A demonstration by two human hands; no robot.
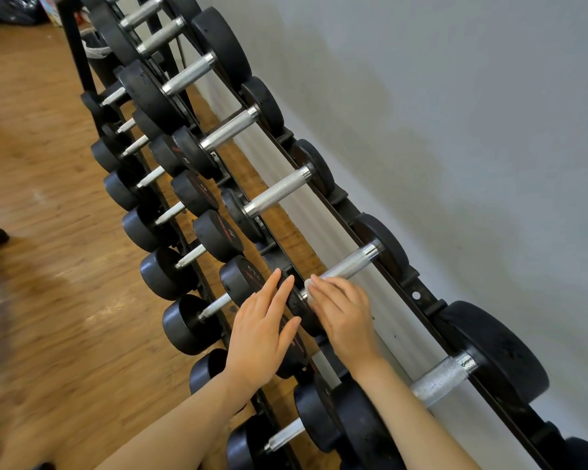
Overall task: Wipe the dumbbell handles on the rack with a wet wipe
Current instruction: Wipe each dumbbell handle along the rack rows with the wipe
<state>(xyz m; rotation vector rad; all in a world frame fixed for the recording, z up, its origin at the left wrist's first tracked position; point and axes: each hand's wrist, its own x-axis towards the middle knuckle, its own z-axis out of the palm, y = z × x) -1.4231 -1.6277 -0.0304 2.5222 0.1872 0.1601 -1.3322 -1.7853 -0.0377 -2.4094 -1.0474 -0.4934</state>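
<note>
Pressing wipe (309, 285) on handle (348, 262), right hand (342, 312)

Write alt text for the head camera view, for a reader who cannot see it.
A person's right hand presses a white wet wipe around the near end of a knurled dumbbell handle on the top tier of a black rack, while the left hand rests open on that dumbbell's front weight. More dumbbells fill the tiers along a grey wall above a wooden floor.
</note>
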